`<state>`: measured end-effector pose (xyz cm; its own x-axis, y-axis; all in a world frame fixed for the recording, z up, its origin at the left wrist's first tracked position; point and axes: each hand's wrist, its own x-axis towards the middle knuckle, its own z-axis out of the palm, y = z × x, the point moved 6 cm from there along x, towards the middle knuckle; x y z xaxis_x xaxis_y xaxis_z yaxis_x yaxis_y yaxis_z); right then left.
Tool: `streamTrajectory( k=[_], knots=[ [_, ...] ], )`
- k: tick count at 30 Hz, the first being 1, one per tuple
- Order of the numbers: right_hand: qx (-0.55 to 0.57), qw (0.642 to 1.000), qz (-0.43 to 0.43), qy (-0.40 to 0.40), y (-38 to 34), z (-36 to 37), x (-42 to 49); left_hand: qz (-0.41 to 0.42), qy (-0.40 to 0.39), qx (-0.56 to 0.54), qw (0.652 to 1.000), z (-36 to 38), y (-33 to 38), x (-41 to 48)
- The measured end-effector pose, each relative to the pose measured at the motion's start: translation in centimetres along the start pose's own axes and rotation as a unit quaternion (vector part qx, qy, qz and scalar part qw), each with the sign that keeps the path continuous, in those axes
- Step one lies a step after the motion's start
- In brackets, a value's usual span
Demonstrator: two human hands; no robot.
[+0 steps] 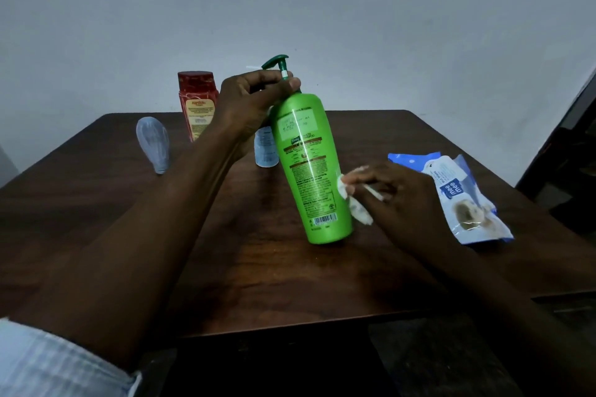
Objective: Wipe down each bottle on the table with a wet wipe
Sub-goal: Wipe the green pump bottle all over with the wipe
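A tall green pump bottle (309,167) stands tilted on the dark wooden table (251,271), its base resting near the middle. My left hand (248,100) grips its neck just under the dark green pump. My right hand (400,200) holds a crumpled white wet wipe (351,200) against the bottle's lower right side. Behind stand a red bottle (196,103) and a small pale blue bottle (265,151), partly hidden by the green one and my left arm. A clear bluish bottle (153,143) is at the back left.
A blue and white pack of wet wipes (458,193) lies on the table's right side, close to my right hand. A grey wall rises behind the table. Dark furniture stands at the right edge of view.
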<state>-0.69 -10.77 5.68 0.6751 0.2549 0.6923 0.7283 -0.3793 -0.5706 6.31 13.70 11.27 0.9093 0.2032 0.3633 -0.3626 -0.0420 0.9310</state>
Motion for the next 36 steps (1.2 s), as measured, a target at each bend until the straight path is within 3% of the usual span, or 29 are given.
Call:
streamTrajectory(
  k=[3,8,13,17,21,27,31,36],
  knots=[
    [0.019,0.999,-0.018,0.030,-1.1,0.7,2.0,0.002,0.003,-0.003,1.000,-0.2,-0.1,0.0],
    [-0.091,0.988,-0.124,-0.012,-2.5,1.8,-1.8,-0.003,0.014,-0.043,0.999,-0.9,-0.6,-0.2],
    [-0.080,0.992,-0.096,-0.021,-1.5,0.4,-3.1,0.002,0.009,-0.042,0.999,-0.9,-0.5,-0.3],
    [-0.030,0.999,-0.032,0.032,-1.6,0.7,1.0,0.006,0.014,-0.040,0.999,-0.8,-0.3,-0.5],
    [-0.036,0.993,-0.080,0.076,-3.4,1.9,4.9,0.012,0.027,-0.008,1.000,-0.8,0.1,-0.5],
    [-0.151,0.972,-0.178,-0.028,-4.3,3.4,-1.0,0.022,0.044,0.005,0.999,-0.7,0.6,-0.9],
    [-0.122,0.984,-0.132,0.001,-2.6,1.2,-2.7,0.024,0.034,0.002,0.999,-0.1,1.1,-1.1],
    [-0.057,0.993,-0.067,0.078,-2.2,0.2,3.8,0.026,0.023,0.002,0.999,1.0,1.7,-1.4]
  ],
)
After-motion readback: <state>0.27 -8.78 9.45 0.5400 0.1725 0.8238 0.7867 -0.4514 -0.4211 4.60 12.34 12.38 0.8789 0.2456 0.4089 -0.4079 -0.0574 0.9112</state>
